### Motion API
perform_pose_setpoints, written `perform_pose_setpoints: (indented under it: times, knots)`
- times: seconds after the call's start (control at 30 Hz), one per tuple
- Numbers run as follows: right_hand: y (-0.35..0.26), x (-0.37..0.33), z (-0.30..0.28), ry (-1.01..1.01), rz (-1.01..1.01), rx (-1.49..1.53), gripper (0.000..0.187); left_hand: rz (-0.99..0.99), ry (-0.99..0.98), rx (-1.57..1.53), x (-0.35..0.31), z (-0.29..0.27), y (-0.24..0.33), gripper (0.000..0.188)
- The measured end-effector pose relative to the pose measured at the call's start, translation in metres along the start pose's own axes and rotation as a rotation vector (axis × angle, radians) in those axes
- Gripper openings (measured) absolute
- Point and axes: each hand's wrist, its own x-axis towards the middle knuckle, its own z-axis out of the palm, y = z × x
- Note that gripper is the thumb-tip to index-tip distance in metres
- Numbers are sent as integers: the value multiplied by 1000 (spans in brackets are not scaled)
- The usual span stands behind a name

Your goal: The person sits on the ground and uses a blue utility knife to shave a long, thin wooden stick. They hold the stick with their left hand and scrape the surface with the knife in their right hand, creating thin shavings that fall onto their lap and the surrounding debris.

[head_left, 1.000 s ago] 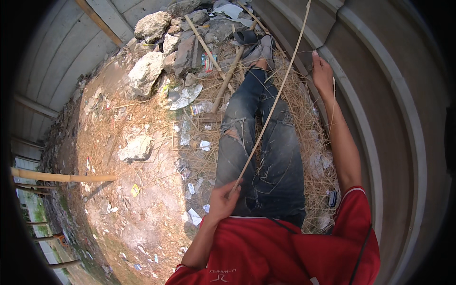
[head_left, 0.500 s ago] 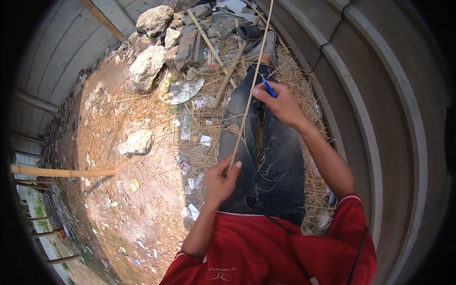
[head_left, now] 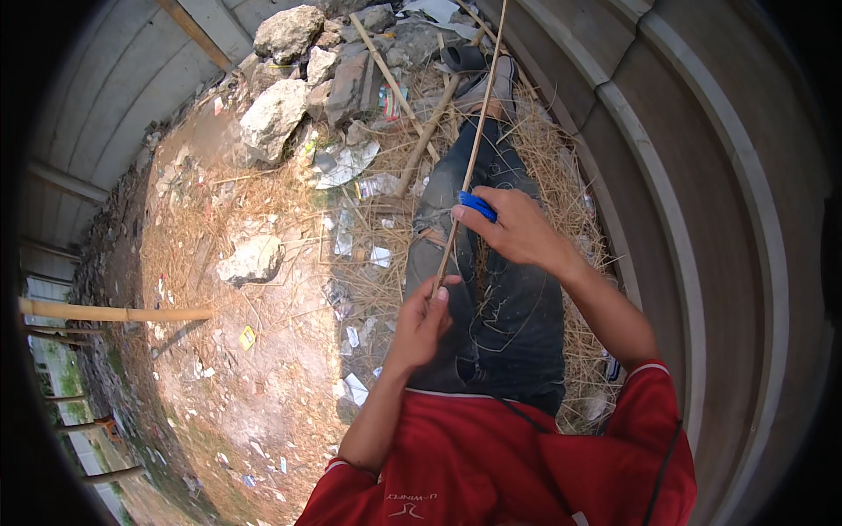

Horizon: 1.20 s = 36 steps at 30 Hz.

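A long thin bamboo strip (head_left: 480,127) slants from my lap up past my feet to the top of the view. My left hand (head_left: 419,326) pinches its near end between thumb and fingers, above my thigh. In my right hand (head_left: 519,226) is a blue cutter knife (head_left: 477,205), lying against the strip partway along. My right thumb presses on the near side of it; the blade is hidden at the strip. Under both hands are my stretched-out legs in dark, torn jeans (head_left: 517,324), with thin shavings lying on them.
Corrugated grey sheeting (head_left: 693,219) rises close on my right. Pale rocks (head_left: 274,118) are heaped at the far left, with bamboo sticks (head_left: 427,138) beside my feet. Dry straw and litter cover the ground, and a bamboo pole (head_left: 114,313) juts in from the left.
My right hand has come nearer along the strip with the cutter knife, which has turned flatter against it. My left hand has shifted slightly and still pinches the strip.
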Motion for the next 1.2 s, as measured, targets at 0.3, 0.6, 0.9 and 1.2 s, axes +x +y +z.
perform_pose_setpoints:
  times: [0.3,0.6,0.9,1.2]
  knots:
    - [-5,-38,41,-176,-219,-236,48,24,117,319,5,-13,-3,27]
    - [14,0,10,-100,-41,-188,54,-25,64,368,-16,-27,-11,23]
    - [66,45,-15,197,182,-26,69,40,29,535,-48,-37,-35,20]
    - [77,41,-40,470,9,75,60,30,132,577,-54,-27,-20,22]
